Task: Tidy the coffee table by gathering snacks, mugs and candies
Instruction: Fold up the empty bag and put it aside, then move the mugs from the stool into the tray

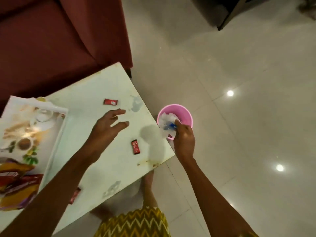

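Note:
On the pale coffee table lie small red candies: one at the far side, one near the right edge, one at the near edge partly under my left arm. My left hand hovers open over the table between the first two candies, fingers spread. My right hand is shut on a crumpled clear wrapper with blue print, held over a pink bin on the floor. A white printed tray at the left carries a glass mug and orange-red snack packets.
A dark red sofa stands behind the table. Glossy tiled floor spreads to the right, with dark furniture at the top. My bare foot and yellow zigzag garment show below the table's near corner.

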